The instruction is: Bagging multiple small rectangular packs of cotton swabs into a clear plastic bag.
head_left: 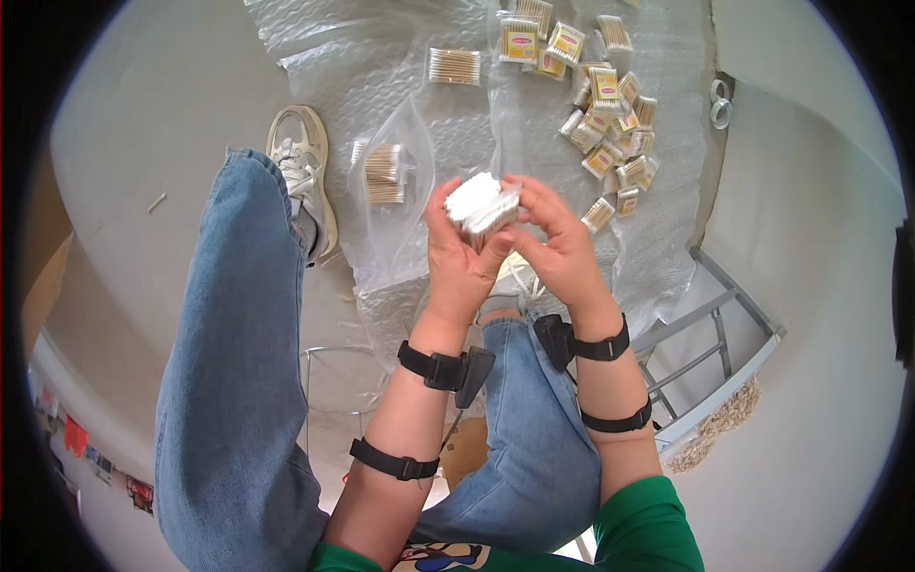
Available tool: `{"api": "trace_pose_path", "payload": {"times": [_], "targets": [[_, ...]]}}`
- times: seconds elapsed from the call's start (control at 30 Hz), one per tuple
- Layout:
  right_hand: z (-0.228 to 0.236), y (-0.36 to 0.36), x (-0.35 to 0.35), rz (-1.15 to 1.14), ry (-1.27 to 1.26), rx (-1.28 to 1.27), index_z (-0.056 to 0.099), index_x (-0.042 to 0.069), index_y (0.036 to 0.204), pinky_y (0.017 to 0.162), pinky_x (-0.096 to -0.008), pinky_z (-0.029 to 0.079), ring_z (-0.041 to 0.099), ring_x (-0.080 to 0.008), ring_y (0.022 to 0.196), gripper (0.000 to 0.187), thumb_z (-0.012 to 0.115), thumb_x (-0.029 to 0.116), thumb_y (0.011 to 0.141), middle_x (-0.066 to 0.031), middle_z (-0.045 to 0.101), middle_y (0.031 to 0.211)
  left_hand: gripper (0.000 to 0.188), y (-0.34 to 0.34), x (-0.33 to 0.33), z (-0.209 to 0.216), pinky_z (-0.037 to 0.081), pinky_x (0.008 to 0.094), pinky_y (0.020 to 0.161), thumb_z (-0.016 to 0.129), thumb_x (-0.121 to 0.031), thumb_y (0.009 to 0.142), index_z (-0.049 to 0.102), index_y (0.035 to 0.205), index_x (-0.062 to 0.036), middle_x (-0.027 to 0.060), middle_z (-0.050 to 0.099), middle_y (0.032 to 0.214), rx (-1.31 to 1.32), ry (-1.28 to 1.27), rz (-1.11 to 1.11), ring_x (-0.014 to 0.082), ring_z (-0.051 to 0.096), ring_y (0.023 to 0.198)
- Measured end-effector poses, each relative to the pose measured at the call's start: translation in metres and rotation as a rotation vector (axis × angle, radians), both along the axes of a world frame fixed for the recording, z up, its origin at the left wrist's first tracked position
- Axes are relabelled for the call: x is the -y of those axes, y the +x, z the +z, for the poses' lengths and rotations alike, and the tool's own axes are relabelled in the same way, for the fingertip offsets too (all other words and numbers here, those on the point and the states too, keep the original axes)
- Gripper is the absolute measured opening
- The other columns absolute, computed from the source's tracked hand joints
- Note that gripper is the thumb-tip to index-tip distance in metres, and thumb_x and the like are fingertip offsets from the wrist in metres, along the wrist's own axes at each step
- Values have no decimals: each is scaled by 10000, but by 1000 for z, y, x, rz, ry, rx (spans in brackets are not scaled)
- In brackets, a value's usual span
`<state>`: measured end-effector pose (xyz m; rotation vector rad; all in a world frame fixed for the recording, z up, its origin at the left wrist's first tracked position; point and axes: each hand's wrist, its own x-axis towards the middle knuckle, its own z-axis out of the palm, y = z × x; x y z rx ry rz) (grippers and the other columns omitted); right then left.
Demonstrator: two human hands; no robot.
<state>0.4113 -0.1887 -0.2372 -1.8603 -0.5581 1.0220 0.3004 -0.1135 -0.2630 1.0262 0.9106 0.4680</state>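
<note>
Between my two hands, packs of cotton swabs are held upright over the sheet, white tips facing up. My left hand (459, 272) is closed around the left side of a cotton swab pack (472, 195). Fingers and thumb of my right hand (562, 250) pinch a second pack (496, 215) that leans against the first. Beyond my left hand lies a clear plastic bag (412, 143) with several swab packs (384, 173) in it. Another swab pack (455, 67) lies flat above the bag.
Bubble wrap (334, 48) covers the floor. Several yellow-labelled swab packs (605, 143) form a loose pile at the far right. A grey metal frame (715, 324) stands at right, near tape rolls (721, 105). My shoe (303, 172) rests at the sheet's left edge.
</note>
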Motion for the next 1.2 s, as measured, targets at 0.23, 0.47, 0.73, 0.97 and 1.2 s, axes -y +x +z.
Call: {"api": "trace_pose_path", "payload": {"times": [0.23,0.47,0.73,0.97,1.2], "targets": [[24,4,-4,-122,35,-258,519,102,1327,948,-291,440,535,-207,1146,561,663,1,794,-100,552,1199,770,12,-3,14,506,335,823,741,-452,765,348,1288,-45,151,596,1108,-76,154,-53,262,615,994],[54,27,-22,345,-179,397,583,64,1023,696,-315,466,562,-255,844,366,692,1,680,-109,531,942,709,10,2,12,500,322,818,724,-445,794,381,1274,-50,117,587,1096,-18,-192,-61,200,588,974],[42,27,-4,91,-239,-129,531,37,1033,641,-289,490,575,-169,739,303,674,19,767,-64,571,884,781,-8,12,-11,414,318,958,320,-705,890,378,1319,-56,113,522,1204,-24,-480,-48,181,505,1112],[29,21,14,-458,1,-614,466,29,1178,612,-262,557,659,-173,735,357,598,10,846,-118,632,964,642,9,6,6,398,320,980,270,-586,971,386,1312,-54,110,518,1229,-19,-499,76,182,500,1135],[30,8,-1,-290,-76,-227,494,38,1129,651,-221,476,604,-140,753,325,642,43,840,-72,618,984,399,17,-2,4,396,312,964,329,-382,1022,417,1287,-96,73,511,1209,-2,-278,78,165,490,1111]]}}
